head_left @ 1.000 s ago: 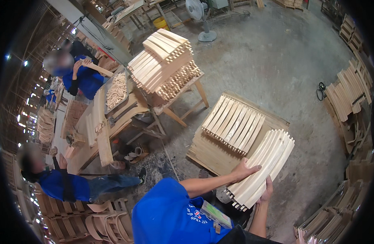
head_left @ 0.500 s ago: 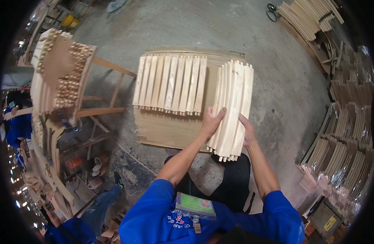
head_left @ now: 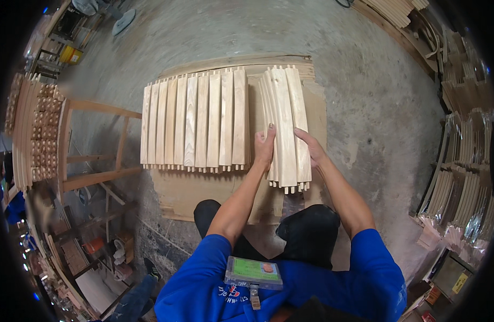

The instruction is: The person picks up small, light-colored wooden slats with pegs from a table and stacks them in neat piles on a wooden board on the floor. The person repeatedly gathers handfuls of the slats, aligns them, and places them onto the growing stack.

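A bundle of pale wooden slats (head_left: pixel 283 115) with round tenons at the ends is gripped between my two hands. My left hand (head_left: pixel 264 147) is closed on its left side, thumb pointing away from me. My right hand (head_left: pixel 310 146) presses its right side, with part of the fingers hidden. To the left lies a neat row of similar slats (head_left: pixel 190 121), side by side, and a narrow gap separates it from the bundle. Beneath both is a brown cardboard sheet (head_left: pixel 204 198). Whether the bundle touches the sheet I cannot tell.
A wooden stand (head_left: pixel 91 181) is at the left beside stacked slats (head_left: pixel 24 134). Plastic-wrapped bundles of slats (head_left: pixel 461 193) are piled at the right. A fan (head_left: pixel 123 21) stands on the concrete floor at the far left. Another person's leg (head_left: pixel 131 298) shows at lower left.
Both hands have carried the bundle away from me, so it sits more level with the row and straighter alongside it. The whole view has shifted too.
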Available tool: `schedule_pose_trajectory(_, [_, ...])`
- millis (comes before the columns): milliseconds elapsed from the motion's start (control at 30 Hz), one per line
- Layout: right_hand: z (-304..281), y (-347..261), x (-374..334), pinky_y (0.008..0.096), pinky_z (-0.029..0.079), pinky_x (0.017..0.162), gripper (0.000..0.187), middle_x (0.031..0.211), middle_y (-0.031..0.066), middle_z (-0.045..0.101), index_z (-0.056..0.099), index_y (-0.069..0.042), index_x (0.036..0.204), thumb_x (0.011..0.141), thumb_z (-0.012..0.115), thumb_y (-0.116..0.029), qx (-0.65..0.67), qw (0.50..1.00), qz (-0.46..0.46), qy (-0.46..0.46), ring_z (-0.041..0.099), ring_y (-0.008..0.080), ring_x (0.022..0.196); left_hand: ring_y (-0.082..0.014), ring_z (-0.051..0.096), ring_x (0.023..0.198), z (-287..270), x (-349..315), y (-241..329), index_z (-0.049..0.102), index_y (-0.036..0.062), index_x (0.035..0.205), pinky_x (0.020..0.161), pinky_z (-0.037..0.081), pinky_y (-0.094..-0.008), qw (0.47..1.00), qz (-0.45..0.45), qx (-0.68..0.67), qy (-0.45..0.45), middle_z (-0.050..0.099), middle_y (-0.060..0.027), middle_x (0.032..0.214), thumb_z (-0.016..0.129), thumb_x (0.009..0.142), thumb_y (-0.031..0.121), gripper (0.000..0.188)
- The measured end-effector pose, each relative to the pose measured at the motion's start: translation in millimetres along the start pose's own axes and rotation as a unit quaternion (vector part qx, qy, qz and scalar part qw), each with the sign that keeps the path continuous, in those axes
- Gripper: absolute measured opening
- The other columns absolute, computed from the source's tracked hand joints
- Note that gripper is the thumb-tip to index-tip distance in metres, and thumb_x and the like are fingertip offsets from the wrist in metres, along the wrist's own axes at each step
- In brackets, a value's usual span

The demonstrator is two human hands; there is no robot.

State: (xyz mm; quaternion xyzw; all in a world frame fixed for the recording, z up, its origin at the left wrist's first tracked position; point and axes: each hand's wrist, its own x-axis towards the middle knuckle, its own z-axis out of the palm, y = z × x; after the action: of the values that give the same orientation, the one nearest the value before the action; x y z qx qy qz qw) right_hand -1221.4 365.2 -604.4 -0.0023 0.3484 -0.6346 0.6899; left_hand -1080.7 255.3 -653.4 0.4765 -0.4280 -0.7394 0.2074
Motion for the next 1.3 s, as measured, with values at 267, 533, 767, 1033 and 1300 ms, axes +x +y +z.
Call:
schedule_pose_trajectory(267, [-66.3,9.0,60.5,0.0395,0.062,0.097,0.062,0.128,0.0173,0.072,0.057,0.004,0.143,0.102,0.068,-0.041,-0.038,0.998,0.044,0.021,0.074,0.0248,0.108,-0.0151,0.062,0.095,-3.3,64.9,-59.3,0.052,0.0019,0.113,0.086,0.055,-0.0345,0.998,-0.019,0.003,0.056,0.062,-0.0084,0.105,0.06,0.106,0.056,0.055])
schedule_pose_trajectory(533, [-94.7,22.2,105.7,0.0421,0.06,0.1,0.062,0.132,0.0193,0.07,0.052,0.004,0.148,0.103,0.066,-0.037,-0.066,0.997,0.037,0.006,0.073,0.0273,0.113,-0.0203,0.062,0.104,-10.4,106.2,-88.6,0.065,0.0006,0.114,0.096,0.05,-0.0361,0.992,-0.004,0.001,0.127,0.069,-0.0123,0.109,0.061,0.104,0.058,0.058])
schedule_pose_trajectory(767, [-90.8,40.9,115.5,0.0391,0.058,0.1,0.055,0.128,0.0153,0.07,0.059,0.001,0.141,0.1,0.072,-0.032,-0.054,0.998,0.0,0.04,0.07,0.0225,0.115,-0.0265,0.067,0.116,-18.3,107.4,-82.1,0.063,-0.0037,0.136,0.102,0.052,-0.0423,0.978,-0.062,0.167,0.111,0.069,-0.0172,0.128,0.039,0.114,0.051,0.064])
schedule_pose_trajectory(1033, [-74.2,52.7,122.7,0.0408,0.051,0.109,0.074,0.144,0.0156,0.059,0.039,-0.003,0.157,0.1,0.074,-0.034,-0.095,0.992,-0.043,0.064,0.062,0.0247,0.127,-0.0301,0.049,0.143,-36.9,13.9,-66.4,0.048,-0.0077,0.153,0.121,0.035,-0.039,0.981,-0.17,0.036,0.082,0.051,-0.0234,0.156,0.032,0.113,0.06,0.08])
schedule_pose_trajectory(1300, [-54.0,64.9,130.7,0.0417,0.037,0.122,0.093,0.158,0.0232,0.045,0.031,0.002,0.161,0.097,0.075,-0.049,-0.206,0.968,-0.035,0.142,0.044,0.0304,0.148,-0.0267,0.042,0.145,-57.1,-84.8,-95.6,0.043,-0.0007,0.156,0.125,0.027,-0.0469,0.959,-0.225,-0.109,0.136,0.048,-0.0161,0.154,0.047,0.108,0.065,0.081])
